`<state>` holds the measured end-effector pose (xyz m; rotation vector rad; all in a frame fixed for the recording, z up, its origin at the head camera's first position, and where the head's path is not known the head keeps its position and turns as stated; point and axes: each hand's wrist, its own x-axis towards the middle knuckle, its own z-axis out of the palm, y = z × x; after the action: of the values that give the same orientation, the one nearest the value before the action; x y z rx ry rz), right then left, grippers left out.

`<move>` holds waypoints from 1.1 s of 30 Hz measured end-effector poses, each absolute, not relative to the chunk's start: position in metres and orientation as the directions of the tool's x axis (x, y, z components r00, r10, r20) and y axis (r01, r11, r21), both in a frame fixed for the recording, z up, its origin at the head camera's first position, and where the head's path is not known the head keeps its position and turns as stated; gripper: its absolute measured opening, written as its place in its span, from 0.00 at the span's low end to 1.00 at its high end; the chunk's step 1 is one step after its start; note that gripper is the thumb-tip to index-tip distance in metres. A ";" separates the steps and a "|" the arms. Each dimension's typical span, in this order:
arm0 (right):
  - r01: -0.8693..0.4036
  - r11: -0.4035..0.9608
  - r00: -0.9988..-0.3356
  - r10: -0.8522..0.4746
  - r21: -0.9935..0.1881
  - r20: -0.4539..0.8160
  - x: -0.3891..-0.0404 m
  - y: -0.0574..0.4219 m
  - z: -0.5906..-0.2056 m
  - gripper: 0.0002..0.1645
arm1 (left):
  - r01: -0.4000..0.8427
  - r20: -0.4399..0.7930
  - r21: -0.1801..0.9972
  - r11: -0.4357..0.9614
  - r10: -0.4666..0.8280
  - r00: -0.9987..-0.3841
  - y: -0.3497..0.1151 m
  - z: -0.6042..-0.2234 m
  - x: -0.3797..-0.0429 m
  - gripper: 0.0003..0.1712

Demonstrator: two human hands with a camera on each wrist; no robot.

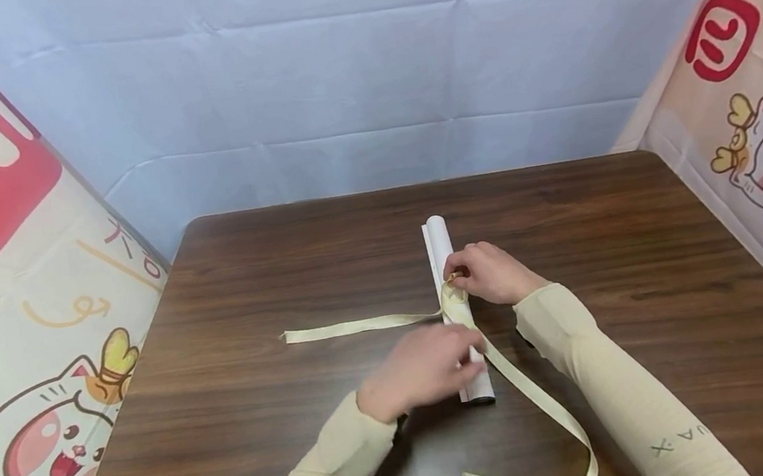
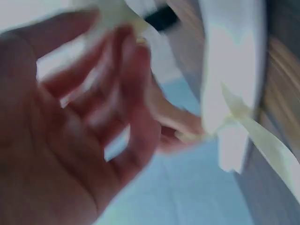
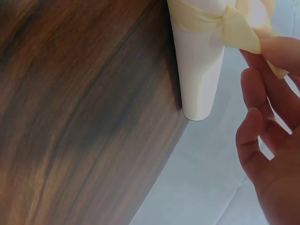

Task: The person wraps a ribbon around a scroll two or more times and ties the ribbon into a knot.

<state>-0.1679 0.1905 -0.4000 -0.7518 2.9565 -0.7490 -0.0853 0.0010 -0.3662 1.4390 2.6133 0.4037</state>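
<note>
A white paper roll (image 1: pixel 438 238) lies on the table, pointing away from me, with a pale yellow ribbon (image 1: pixel 357 327) wrapped round its middle. Above the wrap, my right hand (image 1: pixel 492 273) pinches a folded loop of the ribbon (image 3: pixel 240 33) between thumb and forefinger, its other fingers loosely bent. My left hand (image 1: pixel 424 370) hovers over the near part of the roll, blurred, its fingers loosely bent with nothing between them in the left wrist view. One ribbon tail stretches left across the table; the other curves toward the near edge.
The dark wood table (image 1: pixel 214 294) ends at a pale blue cloth backdrop (image 1: pixel 329 74). Printed banners with cartoon cats (image 1: pixel 62 445) stand at the left and right sides. Cream sleeves (image 1: pixel 636 381) cover both forearms.
</note>
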 end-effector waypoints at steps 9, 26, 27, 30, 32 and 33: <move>-0.443 0.771 -0.886 -0.454 -0.458 0.093 -0.168 0.191 -0.397 0.05 | 0.506 0.034 0.488 0.711 0.564 -0.825 -0.010 -0.398 -0.138 0.10; -0.471 0.744 -0.876 -0.459 -0.474 0.150 -0.164 0.189 -0.392 0.06 | 0.433 0.057 0.648 0.626 0.527 -0.848 0.005 -0.423 -0.170 0.15; -0.471 0.743 -0.876 -0.458 -0.475 0.151 -0.163 0.189 -0.391 0.06 | 0.437 0.061 0.647 0.625 0.528 -0.847 0.006 -0.423 -0.170 0.14; -0.469 0.743 -0.877 -0.455 -0.477 0.154 -0.163 0.189 -0.391 0.06 | 0.447 0.075 0.650 0.615 0.534 -0.842 0.007 -0.424 -0.171 0.14; -0.466 0.742 -0.879 -0.452 -0.482 0.154 -0.163 0.190 -0.391 0.05 | 0.452 0.081 0.648 0.613 0.535 -0.841 0.009 -0.424 -0.170 0.13; -0.463 0.743 -0.880 -0.449 -0.484 0.153 -0.163 0.190 -0.391 0.05 | 0.453 0.084 0.647 0.613 0.533 -0.842 0.010 -0.424 -0.170 0.13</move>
<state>-0.1631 0.1896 -0.3909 -0.7743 2.9569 -0.8321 -0.1698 0.0095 -0.4244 0.8337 2.7162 1.0392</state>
